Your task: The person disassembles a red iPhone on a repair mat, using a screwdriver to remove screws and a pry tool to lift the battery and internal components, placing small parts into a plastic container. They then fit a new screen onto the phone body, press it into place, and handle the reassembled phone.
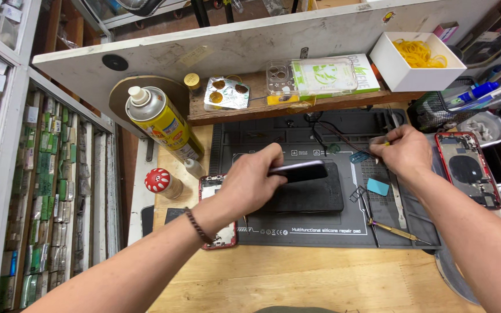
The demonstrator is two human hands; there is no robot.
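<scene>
Clasped in the left hand (249, 185) at frame centre is a dark phone (298, 171), held by its edge just above a black pad block (314, 197); the right hand (404, 153), right of centre, pinches a thin tool (382, 145) between its fingertips, though the tool is too small to tell more. Nearest, along the bottom, runs a bare wooden bench (297, 278). On it lies a dark grey repair mat (320, 232) carrying a brass-handled driver (392, 230), a light-blue pick (378, 186) and a metal spudger (398, 203). A red phone frame (218, 237) rests at the mat's left edge under the left wrist, and a second red housing (469, 169) lies at the right. Left of the mat stand a mushroom-capped bottle (162, 182) and a yellow spray can (160, 123). Farther up, a wooden shelf (250, 110) holds a clear phone case (311, 76), and a white box (416, 61) of yellow rubber bands sits at upper right. Racks of small parts (47, 191) fill the left side.
</scene>
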